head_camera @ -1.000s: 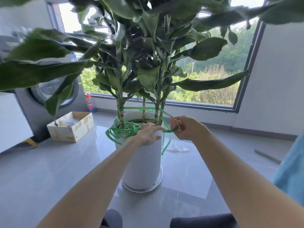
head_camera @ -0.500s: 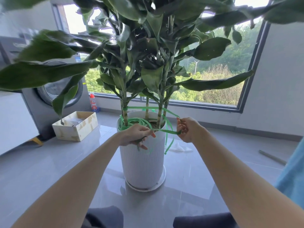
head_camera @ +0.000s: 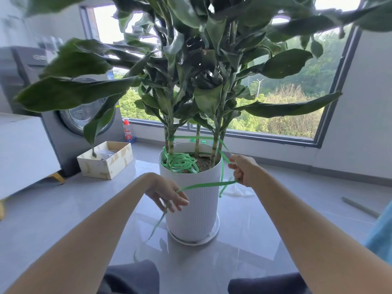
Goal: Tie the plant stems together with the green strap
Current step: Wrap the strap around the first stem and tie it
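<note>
the green strap [head_camera: 195, 137] loops the plant stems [head_camera: 215, 145] just above the pot [head_camera: 192, 211], spare coils on the soil [head_camera: 203, 162]. the right hand [head_camera: 244, 171] has its grip clamped on one run; the left hand [head_camera: 167, 194] is blurred, so i cannot tell if its grip is closed on the tail. best to keep both ends taut, cross them near the stems, and cinch gently, not crushing them.

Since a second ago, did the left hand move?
Yes. The left hand went down from the rim of the white pot to its front, holding the green strap.
</note>
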Available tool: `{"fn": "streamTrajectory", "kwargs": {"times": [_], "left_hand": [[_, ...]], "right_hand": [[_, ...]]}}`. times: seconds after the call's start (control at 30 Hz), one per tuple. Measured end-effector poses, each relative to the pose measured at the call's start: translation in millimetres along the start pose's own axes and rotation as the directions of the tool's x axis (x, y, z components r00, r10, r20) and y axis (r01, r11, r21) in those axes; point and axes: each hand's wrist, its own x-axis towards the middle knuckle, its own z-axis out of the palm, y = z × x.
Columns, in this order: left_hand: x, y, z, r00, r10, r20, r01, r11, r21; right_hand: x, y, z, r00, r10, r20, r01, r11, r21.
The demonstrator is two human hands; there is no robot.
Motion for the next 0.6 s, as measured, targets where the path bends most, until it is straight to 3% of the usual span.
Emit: {"fn": "streamTrajectory", "kwargs": {"times": [0.13, 0.33, 0.5, 0.6], "left_hand": [[0, -4, -10, 0.991, 0.067, -0.116, -0.074, 0.996, -0.051], [6, -3, -18, 0.985, 0.170, -0.011, -0.170, 0.968, -0.185], [20, 15, -18, 0.929, 0.179, -0.325, -0.296, 0.885, -0.359], [30, 28, -17, 0.867, 0.129, -0.481, -0.380, 0.795, -0.473]], "right_hand": [[11, 7, 1, 0.979, -0.180, -0.099, 0.159, 0.969, -0.189], [11, 13, 1, 0.957, -0.270, -0.110, 0.230, 0.931, -0.285], [-1, 11, 0, 0.944, -0.329, 0.011, 0.317, 0.900, -0.299], [-4, 13, -2, 0.966, -0.201, 0.166, 0.235, 0.945, -0.228]]}}
